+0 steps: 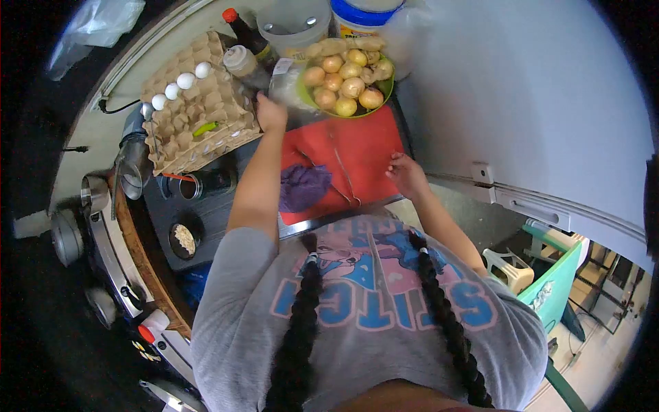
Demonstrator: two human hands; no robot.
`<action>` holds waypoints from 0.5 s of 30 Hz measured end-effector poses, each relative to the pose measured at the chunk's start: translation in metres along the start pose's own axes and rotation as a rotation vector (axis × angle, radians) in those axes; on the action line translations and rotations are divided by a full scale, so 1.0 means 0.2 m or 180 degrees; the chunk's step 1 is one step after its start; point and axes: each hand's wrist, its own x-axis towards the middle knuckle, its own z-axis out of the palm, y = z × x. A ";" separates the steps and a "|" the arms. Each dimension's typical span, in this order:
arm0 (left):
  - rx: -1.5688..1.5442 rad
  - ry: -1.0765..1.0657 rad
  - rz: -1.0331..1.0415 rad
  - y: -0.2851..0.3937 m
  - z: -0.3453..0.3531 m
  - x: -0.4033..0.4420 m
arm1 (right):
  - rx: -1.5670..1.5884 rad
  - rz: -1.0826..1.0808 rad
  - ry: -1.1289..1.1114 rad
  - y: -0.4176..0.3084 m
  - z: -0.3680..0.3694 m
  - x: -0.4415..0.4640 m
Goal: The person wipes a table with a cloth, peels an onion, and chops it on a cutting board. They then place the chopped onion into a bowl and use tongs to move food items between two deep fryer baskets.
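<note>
My left hand (272,114) reaches between the egg carton (199,147) and the green bowl (302,90), close below a white-capped bottle (240,62). Its fingers look curled, but what they hold, if anything, is hidden. Over the right edge of a red cutting board (374,141) hovers my right hand (408,176), fingers loosely bent and apart, with nothing in them. A crumpled purple cloth (305,187) lies on the board's lower left. Onions (353,87) and ginger (383,69) fill the bowl. Several white eggs (185,81) and a green chili (205,128) sit in the carton.
A dark bottle with a red cap (244,31), a clear tub (294,24) and a blue-lidded tub (362,15) stand behind. Left are a dark jar (190,187) and a small bowl (183,240). A large pale appliance panel (522,103) borders the right.
</note>
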 end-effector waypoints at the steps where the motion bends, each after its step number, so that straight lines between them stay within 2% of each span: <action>1: -0.0052 -0.0017 0.0301 0.02 -0.05 -0.03 | 0.0016 0.0000 0.0004 -0.02 -0.01 -0.01; 3: -0.0280 0.0127 0.0805 0.09 -0.16 -0.13 | -0.0161 -0.0123 -0.0020 -0.06 -0.02 -0.04; 4: -0.0271 0.0120 0.0817 0.13 -0.23 -0.20 | -0.0145 -0.0123 -0.0015 -0.08 -0.01 -0.05; 6: -0.0634 0.0091 0.1020 0.21 -0.39 -0.34 | -0.1230 -0.0439 -0.0128 -0.10 0.04 -0.07; 7: -0.0626 0.0083 0.1031 0.26 -0.49 -0.41 | -0.1215 -0.0439 -0.0123 -0.12 0.08 -0.09; 9: -0.0592 -0.0281 0.1522 0.36 -0.70 -0.56 | -0.2389 -0.1187 -0.0390 -0.14 0.19 -0.13; 10: -0.0577 -0.0282 0.1526 0.40 -0.76 -0.63 | -0.2374 -0.1183 -0.0395 -0.15 0.25 -0.15; 12: -0.0825 -0.0679 0.2190 0.49 -0.84 -0.75 | -0.2862 -0.1763 -0.0558 -0.17 0.34 -0.18; 13: -0.0814 -0.0879 0.2390 0.56 -0.88 -0.80 | -0.2859 -0.1768 -0.0570 -0.18 0.37 -0.19; 15: -0.0842 -0.1241 0.2773 0.63 -0.86 -0.87 | -0.2195 -0.1792 -0.0593 -0.20 0.42 -0.23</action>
